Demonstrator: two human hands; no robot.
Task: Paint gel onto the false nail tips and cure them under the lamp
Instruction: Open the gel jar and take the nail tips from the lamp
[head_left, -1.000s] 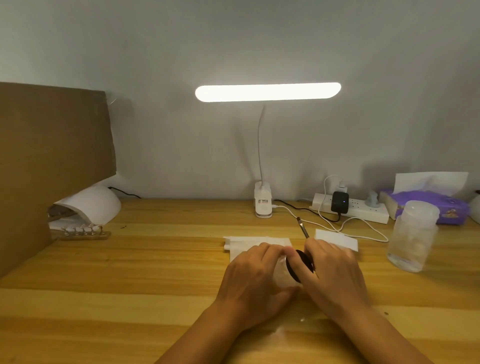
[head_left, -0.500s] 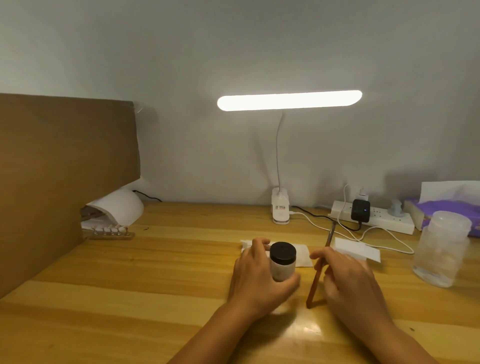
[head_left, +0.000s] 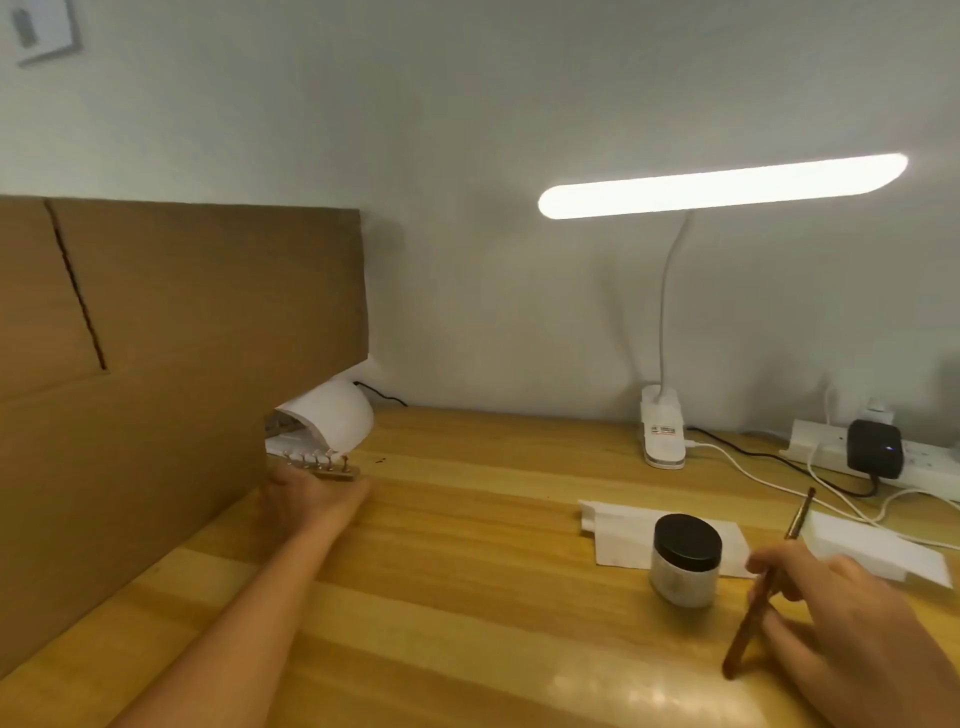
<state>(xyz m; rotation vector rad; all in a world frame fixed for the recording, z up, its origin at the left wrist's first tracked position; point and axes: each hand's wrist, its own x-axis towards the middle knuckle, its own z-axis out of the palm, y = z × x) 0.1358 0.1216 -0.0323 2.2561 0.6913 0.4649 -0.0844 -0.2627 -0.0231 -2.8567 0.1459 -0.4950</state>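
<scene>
A small stand of false nail tips (head_left: 323, 466) lies on the wooden desk in front of the white curing lamp (head_left: 335, 415) at the left. My left hand (head_left: 306, 493) is stretched out to it, fingertips at the stand's near edge, blurred, with no clear grip showing. A clear gel jar with a black lid (head_left: 685, 561) stands closed on a white tissue (head_left: 618, 535) at the right. Beside the jar, my right hand (head_left: 852, 634) holds a brown-handled brush (head_left: 756, 608), bristles pointing up and away.
A tall cardboard sheet (head_left: 156, 364) walls off the left and half covers the curing lamp. At the back stand a lit clip-on desk lamp (head_left: 722, 184) and a power strip (head_left: 930, 460) with cables. A white folded paper (head_left: 878, 551) lies at the right.
My left hand let go of the jar and reached left to the nail tip stand. The view swung left. My right hand still holds the brush by the jar.
</scene>
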